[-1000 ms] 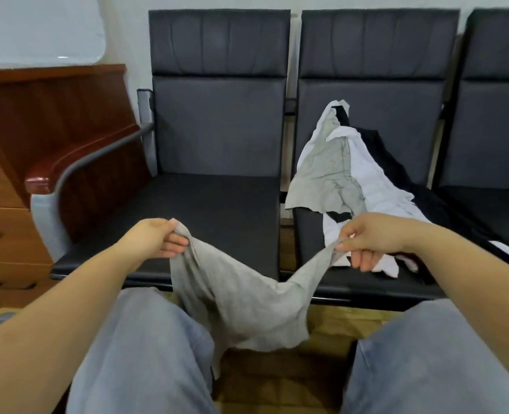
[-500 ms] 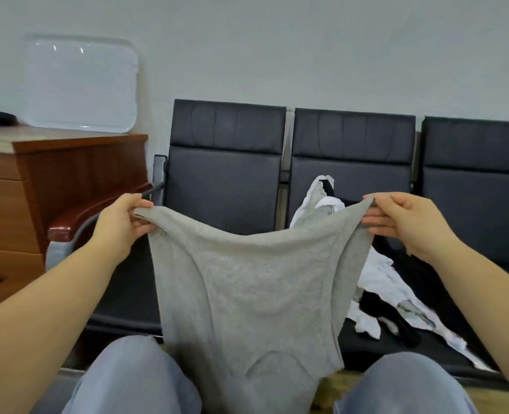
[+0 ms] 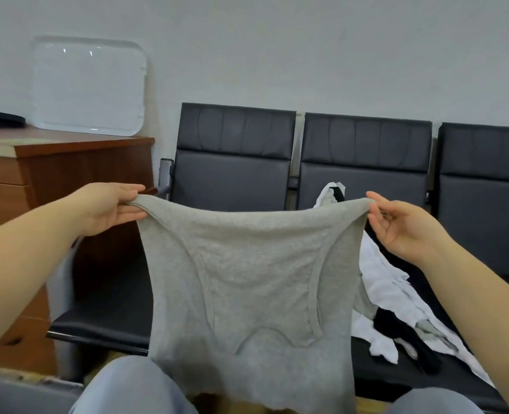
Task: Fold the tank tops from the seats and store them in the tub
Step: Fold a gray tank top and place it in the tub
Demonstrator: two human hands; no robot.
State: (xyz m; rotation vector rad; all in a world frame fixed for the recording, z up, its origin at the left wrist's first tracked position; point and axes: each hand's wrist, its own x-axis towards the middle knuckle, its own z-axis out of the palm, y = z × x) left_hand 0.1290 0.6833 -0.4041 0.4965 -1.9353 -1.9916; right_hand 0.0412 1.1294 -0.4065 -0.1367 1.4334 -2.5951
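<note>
A grey tank top (image 3: 253,282) hangs spread out in front of me, upside down, its neckline and armholes low and its hem at the top. My left hand (image 3: 110,207) pinches the hem's left corner. My right hand (image 3: 396,225) pinches the right corner between thumb and forefinger, its other fingers loose. The top's lower edge drapes over my knees. Behind it, a pile of white, black and grey tank tops (image 3: 390,297) lies on the middle seat (image 3: 456,377). No tub is visible.
Three black padded seats stand in a row against the wall; the left seat (image 3: 107,315) holds nothing. A wooden drawer cabinet (image 3: 38,174) stands at the left, with a clear plastic lid (image 3: 89,85) leaning on the wall above it.
Both hands have raised the grey top from lap height and drawn it out flat between them. My view has tilted up, and the hands have moved slightly further apart.
</note>
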